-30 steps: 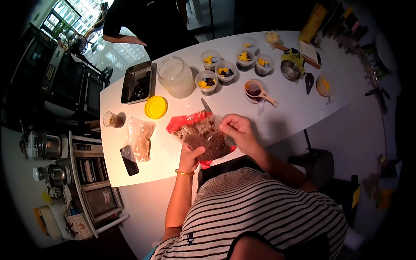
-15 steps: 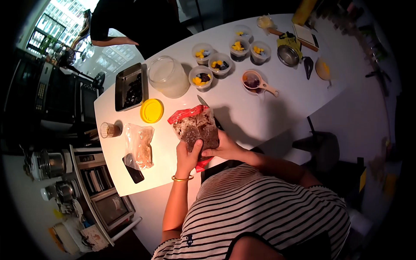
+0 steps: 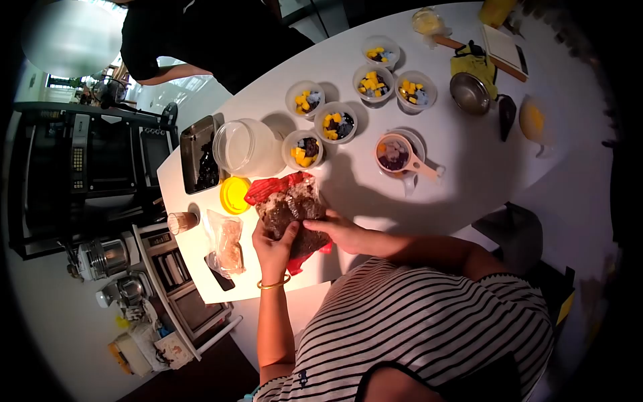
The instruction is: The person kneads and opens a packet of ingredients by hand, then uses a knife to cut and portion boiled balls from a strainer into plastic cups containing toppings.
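"Where is the bag (image 3: 291,209) held?"
"On the near side of the jar (image 3: 249,149), with its lower part clamped between the left hand (image 3: 269,252) and the right hand (image 3: 343,231)."
"And what is set around the jar?"
"A yellow lid (image 3: 234,195) is laid near it, a tray (image 3: 194,137) is placed to its left, six cups (image 3: 335,124) to its right."

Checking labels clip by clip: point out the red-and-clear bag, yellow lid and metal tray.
Red-and-clear bag (image 3: 289,207), head view: brown-filled middle.
Yellow lid (image 3: 235,195), head view: its face.
Metal tray (image 3: 198,135), head view: bare inside.
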Available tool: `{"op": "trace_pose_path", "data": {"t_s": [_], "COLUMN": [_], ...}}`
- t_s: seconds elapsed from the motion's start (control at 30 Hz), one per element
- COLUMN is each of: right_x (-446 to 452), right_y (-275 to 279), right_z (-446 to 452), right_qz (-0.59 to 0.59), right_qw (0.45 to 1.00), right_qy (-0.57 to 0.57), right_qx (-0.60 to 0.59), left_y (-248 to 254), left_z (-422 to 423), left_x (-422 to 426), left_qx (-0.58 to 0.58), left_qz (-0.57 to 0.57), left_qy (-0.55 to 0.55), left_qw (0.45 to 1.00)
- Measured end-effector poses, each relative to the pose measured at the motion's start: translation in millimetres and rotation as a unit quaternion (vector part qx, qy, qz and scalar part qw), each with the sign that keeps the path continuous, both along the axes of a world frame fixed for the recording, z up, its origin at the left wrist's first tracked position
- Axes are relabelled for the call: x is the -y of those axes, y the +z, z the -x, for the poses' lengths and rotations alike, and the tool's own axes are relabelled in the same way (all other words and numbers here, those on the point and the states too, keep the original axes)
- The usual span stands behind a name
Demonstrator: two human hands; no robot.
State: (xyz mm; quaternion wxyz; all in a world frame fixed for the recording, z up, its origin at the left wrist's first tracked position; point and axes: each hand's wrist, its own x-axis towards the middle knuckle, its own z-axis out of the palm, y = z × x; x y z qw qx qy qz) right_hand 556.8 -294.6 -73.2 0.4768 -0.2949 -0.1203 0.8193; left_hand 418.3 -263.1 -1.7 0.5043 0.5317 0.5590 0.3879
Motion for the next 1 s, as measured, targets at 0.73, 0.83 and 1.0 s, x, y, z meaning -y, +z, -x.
{"op": "trace_pose_path", "data": {"t_s": [0.73,0.83,1.0], "right_x": [-76,-83,-88], "right_y": [-17,1,2], "right_z": [18,15,9], "right_qz": [0.142,0.173,0.195], "right_qw": [0.986,0.982,0.962], "right_qy": [-0.085,-0.077,-0.089], "right_qx": [0.024,-0.010,-0.172], "left_y": [13,11,10], "left_z": [-23,-27,-23], "left_x": [-113,-118,-127], "left_qx": [-0.205,-0.172,-0.046], "left_qz": [0.052,0.096,0.131], "left_qy": [-0.081,-0.039,-0.012], "left_qw": [0.974,0.980,0.990]}}
